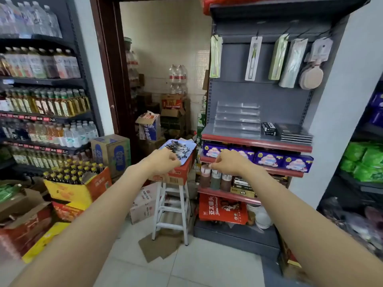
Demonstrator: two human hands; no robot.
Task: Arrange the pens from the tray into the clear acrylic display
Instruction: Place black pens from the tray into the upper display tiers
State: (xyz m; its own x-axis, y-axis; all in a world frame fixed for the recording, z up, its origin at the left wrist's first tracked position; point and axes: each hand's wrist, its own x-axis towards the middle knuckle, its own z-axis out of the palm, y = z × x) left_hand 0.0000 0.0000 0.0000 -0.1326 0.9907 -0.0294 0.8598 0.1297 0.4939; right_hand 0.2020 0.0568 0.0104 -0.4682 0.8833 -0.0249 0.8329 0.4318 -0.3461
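Both arms extend forward into a shop aisle. The left hand (163, 161) is curled narrow at the near edge of the tray (191, 146), over the pile of pens (178, 149); whether its fingers grip a pen cannot be told. The right hand (227, 162) is loosely closed in front of the red shelf edge, just right of the tray, with nothing visible in it. The tray is pale blue and lies on a red carton (180, 172), which rests on a white stool (172, 206). The pens lie loose in a heap, dark-tipped with clear barrels. The clear acrylic display (238, 119) is a stepped, tiered holder standing on the grey shelf (209, 129) up and to the right of the tray, well apart from both hands. Its tiers hold no pens. Black boxes (269, 128) sit just beside it on the same shelf.
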